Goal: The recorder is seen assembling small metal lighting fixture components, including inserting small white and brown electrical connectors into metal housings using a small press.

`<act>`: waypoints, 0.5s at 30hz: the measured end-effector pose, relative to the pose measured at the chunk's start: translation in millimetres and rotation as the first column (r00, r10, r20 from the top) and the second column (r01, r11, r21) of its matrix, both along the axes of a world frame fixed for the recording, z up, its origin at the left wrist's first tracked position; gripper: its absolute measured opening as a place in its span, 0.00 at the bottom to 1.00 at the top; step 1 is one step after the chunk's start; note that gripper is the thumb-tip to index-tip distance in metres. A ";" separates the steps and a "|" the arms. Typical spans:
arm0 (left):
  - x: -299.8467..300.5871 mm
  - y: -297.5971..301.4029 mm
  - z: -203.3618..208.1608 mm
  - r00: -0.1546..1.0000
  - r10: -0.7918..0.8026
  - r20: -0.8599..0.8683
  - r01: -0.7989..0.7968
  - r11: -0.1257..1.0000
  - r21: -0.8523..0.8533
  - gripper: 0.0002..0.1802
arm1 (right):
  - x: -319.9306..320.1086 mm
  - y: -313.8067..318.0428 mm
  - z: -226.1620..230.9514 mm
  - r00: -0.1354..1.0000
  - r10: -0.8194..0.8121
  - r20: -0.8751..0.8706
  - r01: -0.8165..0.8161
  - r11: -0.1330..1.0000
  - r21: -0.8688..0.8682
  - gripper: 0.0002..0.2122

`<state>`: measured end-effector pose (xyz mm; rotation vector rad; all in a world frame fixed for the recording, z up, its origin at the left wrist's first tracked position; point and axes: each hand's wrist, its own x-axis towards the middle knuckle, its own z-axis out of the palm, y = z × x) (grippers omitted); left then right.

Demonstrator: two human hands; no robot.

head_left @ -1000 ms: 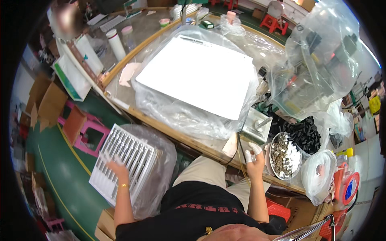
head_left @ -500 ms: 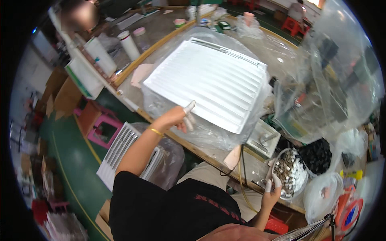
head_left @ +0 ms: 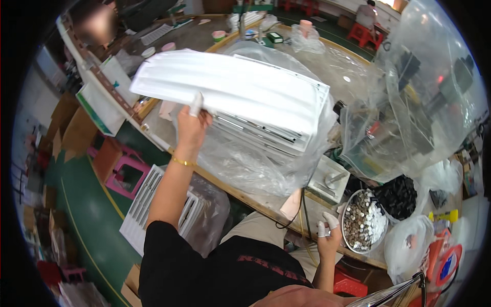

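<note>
A white ribbed panel (head_left: 225,82) is tilted above the bench, its left end raised. My left hand (head_left: 193,123) grips its near edge, white-covered thumb on top and fingers underneath. Below it, more white slatted panels with thin metallic strips (head_left: 255,128) show on clear plastic film (head_left: 245,169). My right hand (head_left: 330,236), white covers on its fingertips, hovers just left of a round bowl (head_left: 343,225) of small silvery and white pieces (head_left: 365,222). Its thumb and finger are apart, with nothing visible between them.
Black small parts (head_left: 396,197) lie beside the bowl. A white tray-like fixture (head_left: 329,179) sits at the bench edge. Plastic-draped equipment (head_left: 409,112) stands at right. More slatted panels (head_left: 146,215) are stacked low at left, near a pink stool (head_left: 125,174). Another person (head_left: 365,15) sits far off.
My left hand has moved up and left, taking hold of the panel and lifting it, which uncovers the panels below. My right hand has shifted left, off the bowl's rim.
</note>
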<state>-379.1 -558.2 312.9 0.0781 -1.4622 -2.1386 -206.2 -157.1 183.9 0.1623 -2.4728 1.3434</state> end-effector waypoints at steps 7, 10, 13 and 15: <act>-123.2 8.1 10.6 0.974 0.118 0.194 -0.107 0.992 -0.068 0.21 | 14.9 4.0 8.2 0.992 -0.110 0.066 0.114 0.992 -0.053 0.13; -186.9 31.0 -0.4 0.963 0.056 0.263 -0.085 0.991 0.101 0.17 | 16.8 0.4 18.8 0.992 -0.087 0.091 0.083 0.995 0.052 0.13; -228.9 53.3 -6.9 0.943 0.026 0.333 -0.116 0.960 0.253 0.15 | 18.0 -0.9 19.2 0.992 -0.095 0.089 0.088 0.993 0.080 0.13; -251.4 59.9 -15.4 0.896 0.047 0.442 -0.213 0.918 0.333 0.17 | 20.3 -0.5 19.5 0.991 -0.106 0.085 0.097 0.990 0.098 0.14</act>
